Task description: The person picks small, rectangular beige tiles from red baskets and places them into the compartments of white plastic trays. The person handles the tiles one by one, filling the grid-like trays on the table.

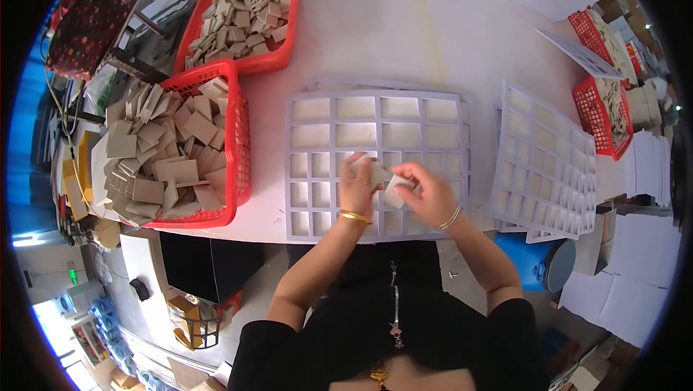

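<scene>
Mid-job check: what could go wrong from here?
The tile in the right hand could slip and land askew on the grid below. The near basket is heaped above its rim, so loose tiles might slide off if bumped. The grids at right lie close to the table's edge; a nudge might tip one off.

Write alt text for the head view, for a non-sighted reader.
Seen from above, a person's left hand and right hand hold small pale flat pieces over a white gridded tray on a white table. At left, two red baskets are heaped with similar pieces; at right is another gridded tray.
</scene>
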`<state>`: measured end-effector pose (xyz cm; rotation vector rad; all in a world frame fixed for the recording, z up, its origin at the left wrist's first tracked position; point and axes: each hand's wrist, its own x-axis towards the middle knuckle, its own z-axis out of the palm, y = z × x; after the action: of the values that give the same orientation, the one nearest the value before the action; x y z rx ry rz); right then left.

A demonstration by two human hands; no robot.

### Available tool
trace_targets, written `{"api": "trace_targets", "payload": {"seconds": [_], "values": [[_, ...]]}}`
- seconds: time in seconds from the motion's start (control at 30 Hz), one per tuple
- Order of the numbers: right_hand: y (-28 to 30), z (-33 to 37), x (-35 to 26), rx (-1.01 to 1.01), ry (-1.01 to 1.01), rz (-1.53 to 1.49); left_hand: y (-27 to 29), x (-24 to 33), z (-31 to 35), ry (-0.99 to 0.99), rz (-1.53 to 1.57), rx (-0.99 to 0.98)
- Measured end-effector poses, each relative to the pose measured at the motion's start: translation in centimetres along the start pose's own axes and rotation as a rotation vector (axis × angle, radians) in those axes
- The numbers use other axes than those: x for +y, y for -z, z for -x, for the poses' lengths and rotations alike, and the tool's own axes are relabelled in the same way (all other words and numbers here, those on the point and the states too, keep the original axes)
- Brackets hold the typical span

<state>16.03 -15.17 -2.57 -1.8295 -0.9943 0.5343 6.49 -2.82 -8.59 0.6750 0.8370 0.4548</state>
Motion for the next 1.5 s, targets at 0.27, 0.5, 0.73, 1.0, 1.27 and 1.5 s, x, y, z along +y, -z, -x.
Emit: {"api": "trace_targets", "payload": {"seconds": [0.27, 0.5, 0.73, 1.0, 1.27, 1.5], "values": [[-3.0, -5.8, 5.0, -0.007, 0.046, 0.079, 8.0, 4.5, 0.5, -0.112, 0.156, -0.029], [-4.7, -7.2, 6.1, -0.230, -0.048, 0.131, 8.7, 5.0, 0.8, -0.124, 0.034, -0.058], [-5.4, -7.1, 5.5, -0.014, 0.345, 0.557, 8.1, 4.1, 0.7, -0.127, -0.042, -0.060], [-6.4, -6.9, 5.9, -0.105, 0.344, 0.680, 6.7, 3.9, 0.6, -0.150, 0.002, -0.097], [-7.2, -6.0, 1.5, -0.182, 0.014, -0.048, 6.4, 3.1, 0.5, -0.157, 0.042, -0.134], [-7.4, -8.6, 3.3, -0.016, 0.060, 0.050, 8.7, 4.1, 0.3, -0.258, -0.151, 0.048]]}}
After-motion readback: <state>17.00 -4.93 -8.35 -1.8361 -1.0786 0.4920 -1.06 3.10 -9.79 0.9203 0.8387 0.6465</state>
